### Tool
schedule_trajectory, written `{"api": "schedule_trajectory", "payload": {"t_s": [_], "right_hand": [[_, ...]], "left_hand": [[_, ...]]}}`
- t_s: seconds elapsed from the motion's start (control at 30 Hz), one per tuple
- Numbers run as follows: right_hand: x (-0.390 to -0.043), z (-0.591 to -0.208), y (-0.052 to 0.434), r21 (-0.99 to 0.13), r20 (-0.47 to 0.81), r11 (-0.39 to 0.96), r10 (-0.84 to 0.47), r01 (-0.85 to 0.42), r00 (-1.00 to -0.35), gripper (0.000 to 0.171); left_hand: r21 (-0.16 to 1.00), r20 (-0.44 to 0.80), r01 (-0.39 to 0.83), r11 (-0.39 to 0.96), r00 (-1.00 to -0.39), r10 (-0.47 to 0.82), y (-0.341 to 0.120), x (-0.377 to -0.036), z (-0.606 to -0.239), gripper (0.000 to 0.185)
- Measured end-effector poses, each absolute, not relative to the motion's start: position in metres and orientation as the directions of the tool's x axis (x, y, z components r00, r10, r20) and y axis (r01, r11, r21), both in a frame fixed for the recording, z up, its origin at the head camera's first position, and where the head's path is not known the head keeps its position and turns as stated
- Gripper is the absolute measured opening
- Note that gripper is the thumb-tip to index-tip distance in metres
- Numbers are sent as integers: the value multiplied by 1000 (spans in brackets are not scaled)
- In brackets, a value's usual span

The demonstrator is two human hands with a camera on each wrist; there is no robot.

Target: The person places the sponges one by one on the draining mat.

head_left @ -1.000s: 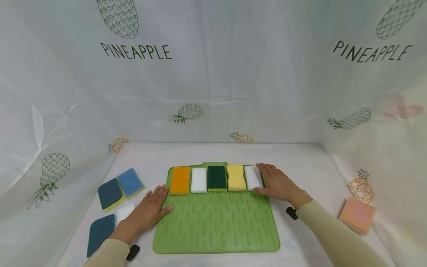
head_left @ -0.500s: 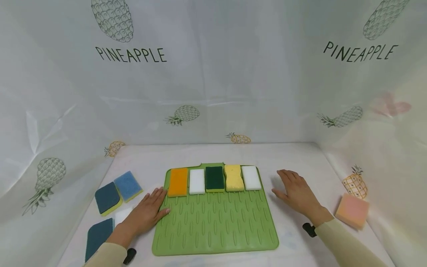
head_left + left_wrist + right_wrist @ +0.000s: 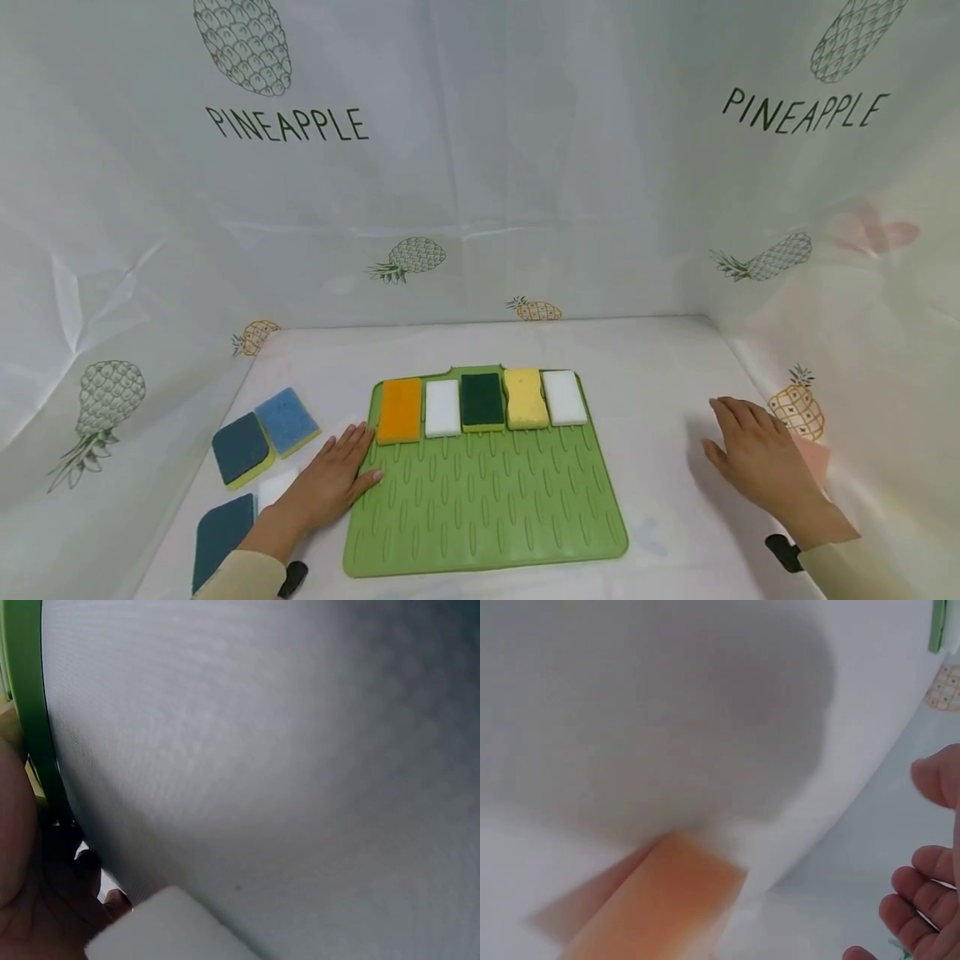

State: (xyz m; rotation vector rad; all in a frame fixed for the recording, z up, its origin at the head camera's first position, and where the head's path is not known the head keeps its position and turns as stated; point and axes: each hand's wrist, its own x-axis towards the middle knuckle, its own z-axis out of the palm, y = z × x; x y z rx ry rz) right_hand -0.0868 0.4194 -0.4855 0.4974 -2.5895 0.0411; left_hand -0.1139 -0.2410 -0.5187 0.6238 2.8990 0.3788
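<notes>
Pink-orange sponge [image 3: 816,457] lies at the table's right edge, mostly hidden behind my right hand [image 3: 761,458], whose fingers are spread, holding nothing. My left hand [image 3: 330,483] rests flat, fingers straight, on the green mat [image 3: 487,500] carrying five sponges.

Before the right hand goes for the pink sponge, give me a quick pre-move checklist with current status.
1. Right hand empty, fingers relaxed: ok.
2. Pink sponge within view: ok on the right wrist view; mostly hidden behind the hand on the head view.
3. Hand touching the sponge: cannot tell.
4. Left hand flat at the left edge of the green mat: ok.
5. Five sponges in a row on the mat's far edge, white sponge rightmost: ok.
6. Free space on the mat's near part: ok.
</notes>
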Motion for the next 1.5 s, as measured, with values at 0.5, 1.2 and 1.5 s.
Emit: {"api": "schedule_trajectory", "payload": {"t_s": [0.5, 1.2, 1.5], "right_hand": [[-41, -485, 466, 164, 407, 975, -206, -151, -890, 53], [-33, -476, 469, -53, 91, 988, 149, 145, -985, 80], [-36, -485, 465, -47, 407, 996, -56, -82, -912, 48]], "left_hand": [[286, -78, 391, 875, -901, 428, -243, -115, -521, 80], [309, -54, 391, 867, -903, 427, -241, -112, -516, 77], [303, -56, 388, 870, -905, 423, -242, -113, -518, 79]]}}
